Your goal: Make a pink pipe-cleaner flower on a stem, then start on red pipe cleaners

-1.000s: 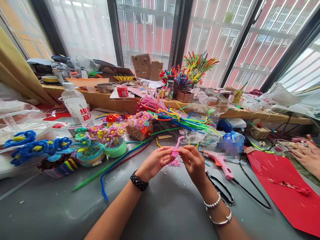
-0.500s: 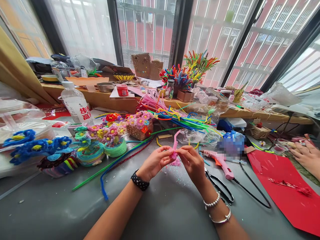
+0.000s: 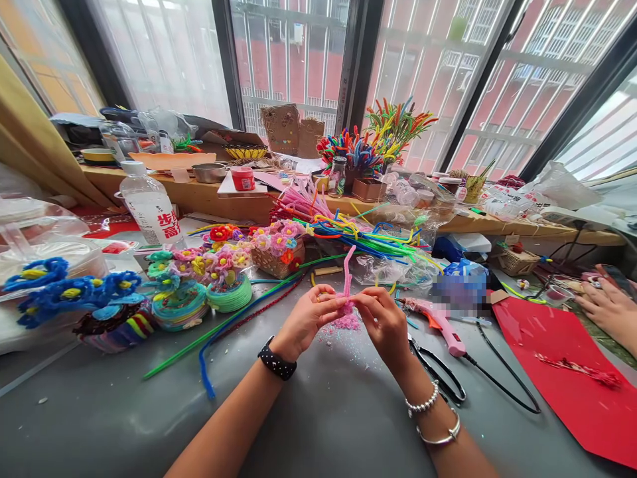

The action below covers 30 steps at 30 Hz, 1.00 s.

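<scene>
A pink pipe cleaner (image 3: 348, 269) stands up between my two hands, its lower part bent and pinched at the fingertips. My left hand (image 3: 313, 315) closes thumb and index finger on it from the left. From the right, my right hand (image 3: 381, 322) pinches the same piece, fingertips nearly meeting the left ones. Below them on the grey table lies a small heap of pink clippings (image 3: 347, 322), with fine bits scattered around. Scissors (image 3: 438, 372) with black handles and a pink glue gun (image 3: 448, 328) rest just right of my right hand.
Pipe-cleaner flower pots (image 3: 229, 292) and a water bottle (image 3: 146, 206) stand at left. A bundle of coloured pipe cleaners (image 3: 368, 232) lies behind my hands. Red paper (image 3: 557, 372) covers the right side. Another person's hand (image 3: 610, 305) rests at the far right.
The free end of the pink pipe cleaner stands taller and straighter. My fingers have shifted slightly at the bend. At far right, a phone-like dark object shows more beside the other person's hand.
</scene>
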Available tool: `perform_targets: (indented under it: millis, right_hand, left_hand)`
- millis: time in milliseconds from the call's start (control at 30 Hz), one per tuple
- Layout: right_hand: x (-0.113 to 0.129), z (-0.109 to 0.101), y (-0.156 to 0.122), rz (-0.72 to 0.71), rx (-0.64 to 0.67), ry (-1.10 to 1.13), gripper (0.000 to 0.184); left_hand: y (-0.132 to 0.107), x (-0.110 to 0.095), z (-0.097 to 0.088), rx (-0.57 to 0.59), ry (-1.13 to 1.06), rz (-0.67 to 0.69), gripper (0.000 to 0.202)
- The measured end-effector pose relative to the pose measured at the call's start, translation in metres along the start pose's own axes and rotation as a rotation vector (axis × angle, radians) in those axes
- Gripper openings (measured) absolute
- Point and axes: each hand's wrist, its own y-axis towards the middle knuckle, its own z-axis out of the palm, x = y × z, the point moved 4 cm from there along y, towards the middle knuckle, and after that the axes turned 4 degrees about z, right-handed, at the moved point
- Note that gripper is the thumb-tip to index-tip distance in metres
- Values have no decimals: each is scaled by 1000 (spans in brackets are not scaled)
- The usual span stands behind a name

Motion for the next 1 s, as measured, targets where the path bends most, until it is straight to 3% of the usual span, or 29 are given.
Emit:
perform_targets:
  millis: [267, 400, 600, 800, 933, 1000]
  right_hand:
    - [-1, 0, 0, -76, 8, -39, 16]
    - [-1, 2, 0, -56, 1, -68, 14]
    - [-1, 9, 0, 132, -12, 13, 10]
    - [-3, 10, 2, 345, 39, 213, 5]
    - [-10, 15, 1, 550, 79, 425, 9]
    - [-16, 21, -2, 720, 73, 612, 10]
  left_hand:
    - [-1, -1, 3, -19, 44, 27, 34]
    - [0, -1, 3, -54, 94, 105, 37]
    - [-2, -9, 8, -113, 438, 445, 29]
    - [-9, -13, 14, -112, 844, 665, 11]
    - [-13, -12, 18, -118, 1123, 816, 8]
    - [-14, -11, 21, -119, 1246, 891, 8]
